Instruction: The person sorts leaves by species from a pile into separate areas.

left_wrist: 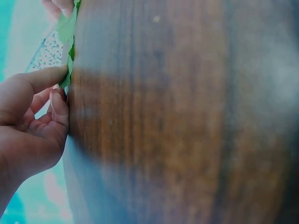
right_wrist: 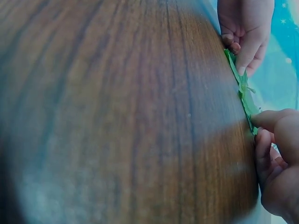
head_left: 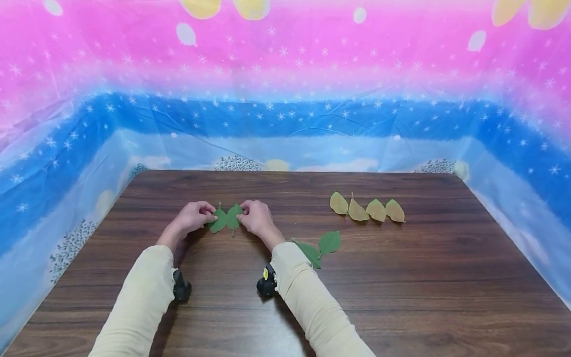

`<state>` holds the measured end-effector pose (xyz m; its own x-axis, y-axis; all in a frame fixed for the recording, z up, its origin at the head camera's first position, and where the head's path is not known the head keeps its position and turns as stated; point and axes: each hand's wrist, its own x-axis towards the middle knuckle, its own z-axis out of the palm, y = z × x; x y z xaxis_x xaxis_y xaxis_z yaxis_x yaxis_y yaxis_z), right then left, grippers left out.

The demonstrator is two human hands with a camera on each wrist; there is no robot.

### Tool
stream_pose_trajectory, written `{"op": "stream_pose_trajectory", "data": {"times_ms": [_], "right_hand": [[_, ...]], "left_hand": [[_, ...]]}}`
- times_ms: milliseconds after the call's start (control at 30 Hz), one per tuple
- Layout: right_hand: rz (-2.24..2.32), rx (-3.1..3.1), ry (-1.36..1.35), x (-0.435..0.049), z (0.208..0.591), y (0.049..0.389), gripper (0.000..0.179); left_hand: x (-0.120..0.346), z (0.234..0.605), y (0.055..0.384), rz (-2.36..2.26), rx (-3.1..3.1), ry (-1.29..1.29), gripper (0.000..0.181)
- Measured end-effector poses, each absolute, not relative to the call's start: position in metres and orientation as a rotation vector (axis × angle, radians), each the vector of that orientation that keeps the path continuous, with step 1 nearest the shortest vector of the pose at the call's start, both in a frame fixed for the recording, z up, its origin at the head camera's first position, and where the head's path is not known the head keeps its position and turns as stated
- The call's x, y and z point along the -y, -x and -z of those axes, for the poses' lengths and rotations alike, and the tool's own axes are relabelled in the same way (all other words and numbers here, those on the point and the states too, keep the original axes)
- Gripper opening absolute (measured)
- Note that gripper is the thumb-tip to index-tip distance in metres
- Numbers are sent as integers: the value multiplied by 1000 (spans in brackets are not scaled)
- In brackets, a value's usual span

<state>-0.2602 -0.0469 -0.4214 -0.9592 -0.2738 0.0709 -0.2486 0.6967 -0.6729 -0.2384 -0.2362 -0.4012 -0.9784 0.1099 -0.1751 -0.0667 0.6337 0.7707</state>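
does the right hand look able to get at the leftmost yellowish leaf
Probably yes: nothing shows between the right hand and the leftmost yellowish leaf, though it would first have to release the green leaf it pinches.

So the table (head_left: pixel 424 307) is dark brown wood grain, kinda streaky, with rounded far corners. Behind it and down both its sides hangs a printed fabric backdrop (head_left: pixel 312 69): pale blue band right by the table's far edge, stronger blue above that, then loud pink higher up. Little white snowflakes (head_left: pixel 283 51) all over, plus some white ovals (head_left: pixel 186 34) and big yellow shapes (head_left: pixel 252 7) way above the table. Just past its far edge you get speckled bush prints (head_left: pixel 237 163) and a pale yellow blob (head_left: pixel 277 165). Another speckled print (head_left: pixel 73 245) sits beside the table's left edge.
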Motion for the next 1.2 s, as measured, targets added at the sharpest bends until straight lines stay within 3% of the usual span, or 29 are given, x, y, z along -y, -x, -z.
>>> {"op": "stream_pose_trajectory", "data": {"times_ms": [767, 1200], "right_hand": [[991, -2904, 460, 52, 423, 260, 29], [1152, -2657, 476, 39, 395, 258, 36]], "left_hand": [[238, 400, 236, -1206, -2638, -50, 30], [239, 397, 236, -1217, -2623, -94, 36]]}}
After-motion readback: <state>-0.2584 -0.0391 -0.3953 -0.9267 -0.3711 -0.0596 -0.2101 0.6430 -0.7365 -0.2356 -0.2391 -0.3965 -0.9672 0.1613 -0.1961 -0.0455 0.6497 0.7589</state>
